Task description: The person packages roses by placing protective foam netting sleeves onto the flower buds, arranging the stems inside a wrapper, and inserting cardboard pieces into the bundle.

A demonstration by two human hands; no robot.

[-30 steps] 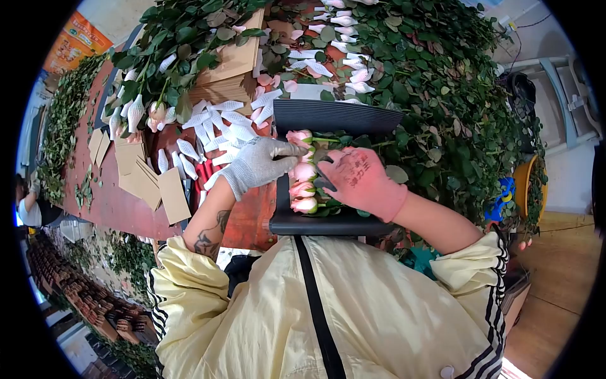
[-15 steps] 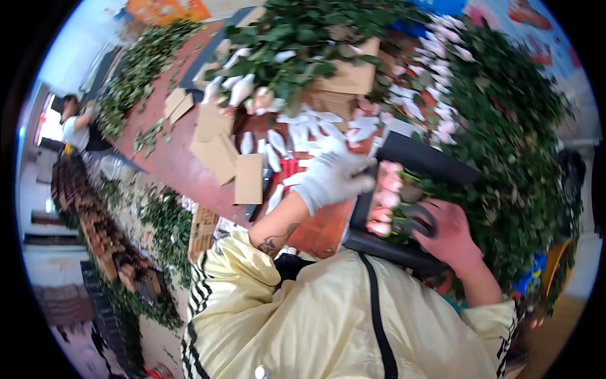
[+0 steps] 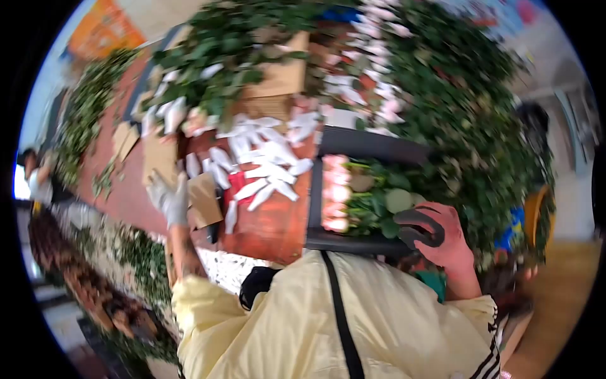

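My left hand (image 3: 169, 201), in a whitish glove, is at the left with thumb and fingers apart. Its fingertips meet the lower edge of a brown cardboard sheet (image 3: 160, 156); a smaller cardboard piece (image 3: 204, 201) lies just right of it. My right hand (image 3: 439, 235), in a pink glove with dark grey fingers, is curled beside the leaves of a rose bunch. Whatever those fingers hold, if anything, is hidden. Pale pink roses (image 3: 336, 192) lie in a row, heads to the left, in a black trough-like holder (image 3: 372, 146).
White sleeve-like pieces (image 3: 262, 161) are strewn on the reddish table (image 3: 284, 230). Leafy rose stems (image 3: 448, 107) are heaped at the right, more foliage (image 3: 221, 47) at the back. A cardboard stack (image 3: 268, 107) stands behind. Another person (image 3: 41, 180) is at the far left.
My left hand has moved left from over the white pieces to the cardboard. My right hand remains curled by the leaves, a little further from the rose heads. The view has shifted right.
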